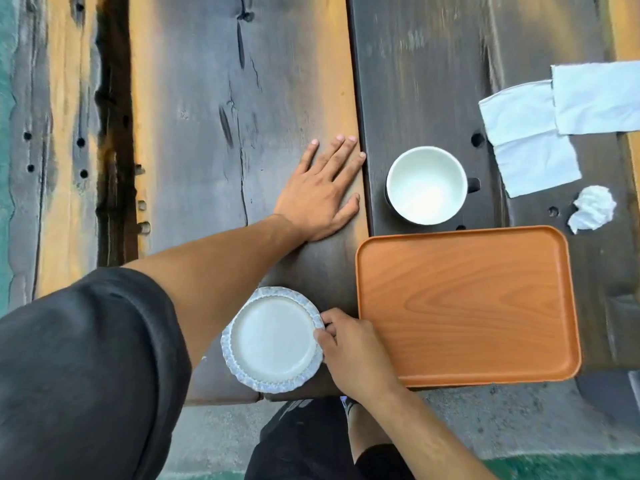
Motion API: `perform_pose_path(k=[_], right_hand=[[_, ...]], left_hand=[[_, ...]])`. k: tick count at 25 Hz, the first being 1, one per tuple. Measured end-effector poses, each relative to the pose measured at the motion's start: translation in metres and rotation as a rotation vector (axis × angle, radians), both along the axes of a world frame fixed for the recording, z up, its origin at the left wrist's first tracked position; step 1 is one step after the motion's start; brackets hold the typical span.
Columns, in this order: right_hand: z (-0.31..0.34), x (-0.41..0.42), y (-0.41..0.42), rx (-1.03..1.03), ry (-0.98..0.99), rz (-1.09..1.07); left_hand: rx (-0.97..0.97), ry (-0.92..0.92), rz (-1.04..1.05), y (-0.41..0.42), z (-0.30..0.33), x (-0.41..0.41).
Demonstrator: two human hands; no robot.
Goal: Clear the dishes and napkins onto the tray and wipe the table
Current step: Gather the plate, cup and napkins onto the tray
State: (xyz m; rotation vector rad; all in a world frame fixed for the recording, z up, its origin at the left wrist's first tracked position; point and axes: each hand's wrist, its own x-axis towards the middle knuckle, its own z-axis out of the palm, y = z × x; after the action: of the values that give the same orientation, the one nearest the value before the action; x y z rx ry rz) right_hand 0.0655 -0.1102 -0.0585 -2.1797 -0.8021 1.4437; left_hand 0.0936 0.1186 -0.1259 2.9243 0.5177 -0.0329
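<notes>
A small white plate [272, 339] with a scalloped bluish rim lies at the table's near edge. My right hand [353, 355] pinches its right rim between thumb and fingers. My left hand [323, 188] rests flat and spread on the dark wood, holding nothing. An orange wooden tray [467, 306] sits bare just right of the plate. Beyond the tray stands a white cup [426, 185] with a dark outside and handle. Two flat white napkins [530, 136] [595, 97] overlap at the far right, and a crumpled napkin [593, 208] lies beside the tray's far right corner.
The table [207, 116] is weathered dark wood with cracks, holes and a seam running between my left hand and the cup. Its near edge is just under the plate and tray; grey ground and my dark-clothed legs show below.
</notes>
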Motion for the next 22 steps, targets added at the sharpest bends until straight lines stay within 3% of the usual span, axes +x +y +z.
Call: perform_pose_path(k=[15,22], right_hand=[[0.02,0.029,-0.04,0.079,0.119,-0.161],[0.047,0.093,-0.082,0.017,0.13,-0.455]], left_hand=[[-0.014,-0.058,0.023,0.0,0.002,0.0],[-0.026,-0.11,0.019,0.0,-0.001,0.001]])
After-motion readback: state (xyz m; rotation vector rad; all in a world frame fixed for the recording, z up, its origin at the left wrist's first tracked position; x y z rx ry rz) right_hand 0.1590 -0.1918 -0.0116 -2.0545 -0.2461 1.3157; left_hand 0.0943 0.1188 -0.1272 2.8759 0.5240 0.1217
